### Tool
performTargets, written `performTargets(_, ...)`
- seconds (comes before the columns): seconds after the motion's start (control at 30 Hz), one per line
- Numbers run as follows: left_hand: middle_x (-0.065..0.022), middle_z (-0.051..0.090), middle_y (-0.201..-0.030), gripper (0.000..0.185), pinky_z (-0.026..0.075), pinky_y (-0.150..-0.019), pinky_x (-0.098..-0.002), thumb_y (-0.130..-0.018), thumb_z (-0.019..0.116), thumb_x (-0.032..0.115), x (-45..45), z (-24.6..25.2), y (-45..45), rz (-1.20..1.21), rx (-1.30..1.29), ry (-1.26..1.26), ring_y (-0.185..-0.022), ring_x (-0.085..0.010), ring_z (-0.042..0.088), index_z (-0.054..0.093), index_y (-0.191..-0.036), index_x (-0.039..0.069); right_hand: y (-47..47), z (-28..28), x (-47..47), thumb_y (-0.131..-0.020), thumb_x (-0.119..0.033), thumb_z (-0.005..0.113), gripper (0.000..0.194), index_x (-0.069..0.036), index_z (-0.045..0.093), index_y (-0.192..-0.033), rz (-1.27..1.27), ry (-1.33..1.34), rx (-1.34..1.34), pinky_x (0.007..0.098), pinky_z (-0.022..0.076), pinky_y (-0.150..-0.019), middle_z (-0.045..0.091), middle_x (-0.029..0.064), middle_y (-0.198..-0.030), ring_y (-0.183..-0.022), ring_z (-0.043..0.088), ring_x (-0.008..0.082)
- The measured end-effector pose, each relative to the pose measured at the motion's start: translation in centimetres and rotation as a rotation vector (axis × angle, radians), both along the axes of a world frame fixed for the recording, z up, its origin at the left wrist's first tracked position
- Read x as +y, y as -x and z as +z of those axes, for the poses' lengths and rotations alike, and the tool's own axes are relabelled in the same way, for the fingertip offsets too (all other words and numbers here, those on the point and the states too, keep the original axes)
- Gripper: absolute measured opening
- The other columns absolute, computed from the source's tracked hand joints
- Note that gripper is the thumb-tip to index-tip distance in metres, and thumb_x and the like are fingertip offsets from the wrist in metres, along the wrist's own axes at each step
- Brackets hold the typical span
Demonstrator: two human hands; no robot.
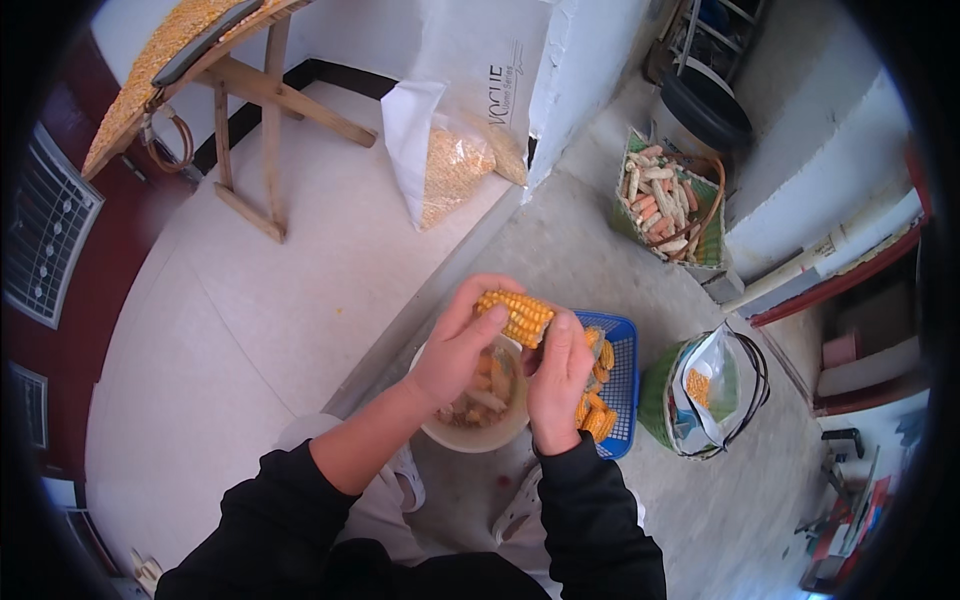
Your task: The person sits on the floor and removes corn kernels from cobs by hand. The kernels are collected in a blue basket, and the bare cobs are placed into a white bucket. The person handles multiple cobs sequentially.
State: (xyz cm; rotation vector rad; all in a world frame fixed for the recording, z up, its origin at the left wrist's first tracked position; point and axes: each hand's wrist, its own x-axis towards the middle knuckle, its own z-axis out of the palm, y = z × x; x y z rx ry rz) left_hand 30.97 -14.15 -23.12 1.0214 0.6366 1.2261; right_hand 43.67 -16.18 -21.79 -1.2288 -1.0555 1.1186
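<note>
Both hands hold one ear of yellow dried corn (pixel 517 316) above a round pale bowl (pixel 466 444). My left hand (pixel 459 349) grips its left end, with the thumb lying on the kernels. At the broken-looking right end, my right hand (pixel 559 364) has its fingers against the ear. Bare cobs and bits of corn (pixel 486 386) lie inside the bowl. A blue plastic basket (pixel 628 375) with several corn ears (pixel 596 415) stands just right of the bowl, partly hidden by my right hand.
A green basket of bare cobs (pixel 660 202) stands at the upper right. Right of the blue basket is a green woven bag (pixel 660 401) with loose kernels. A sack of kernels (pixel 454 169) rests by the wall. A wooden stand (pixel 274 135) bears spread corn at the upper left.
</note>
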Motion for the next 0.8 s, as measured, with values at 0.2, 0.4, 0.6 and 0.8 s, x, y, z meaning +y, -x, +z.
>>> performTargets(0.2,-0.0094,0.05,-0.12,0.053,0.038,-0.095,-0.0315,-0.083,0.061,0.001,0.8,1.3,1.0,0.039,0.159,-0.231,-0.11,-0.0167,0.048,0.035,-0.129,0.005,-1.6,-0.5,0.9,-0.102,-0.036,0.031,0.05,0.006,0.053,-0.116,0.123,-0.039,0.109,0.0309,0.044,-0.087,0.06,0.0128,-0.106,-0.097,0.056,0.0172)
performTargets(0.4,-0.0082,0.058,-0.115,0.059,0.042,-0.089,-0.0316,-0.075,0.071,0.002,-0.1,2.2,0.6,0.231,0.596,-0.491,-0.108,-0.0171,0.05,0.042,-0.126,0.006,-1.0,-0.2,1.0,-0.1,-0.038,0.034,0.047,0.001,0.046,-0.124,0.435,0.242,0.748,0.0341,0.0486,-0.088,0.056,0.0134,-0.118,-0.101,0.058,0.0221)
performTargets(0.6,-0.0046,0.061,-0.111,0.063,0.045,-0.081,-0.0333,-0.068,0.075,0.004,-0.2,2.4,0.0,0.349,0.748,-0.624,-0.094,-0.0225,0.052,0.046,-0.123,0.008,-1.2,-1.5,0.9,-0.1,-0.038,0.037,0.043,-0.003,0.048,-0.123,0.417,0.324,0.91,0.0336,0.0477,-0.09,0.056,0.0091,-0.118,-0.103,0.056,0.0202)
performTargets(0.8,-0.0069,0.06,-0.106,0.048,0.045,-0.079,-0.0334,-0.071,0.074,0.011,-0.3,2.7,0.4,0.364,0.788,-0.624,-0.09,-0.0249,0.053,0.053,-0.115,0.007,0.0,0.0,0.7,-0.1,-0.04,0.036,0.042,-0.004,0.053,-0.115,0.295,0.427,0.935,0.0308,0.0496,-0.081,0.06,0.0088,-0.107,-0.089,0.059,0.0174)
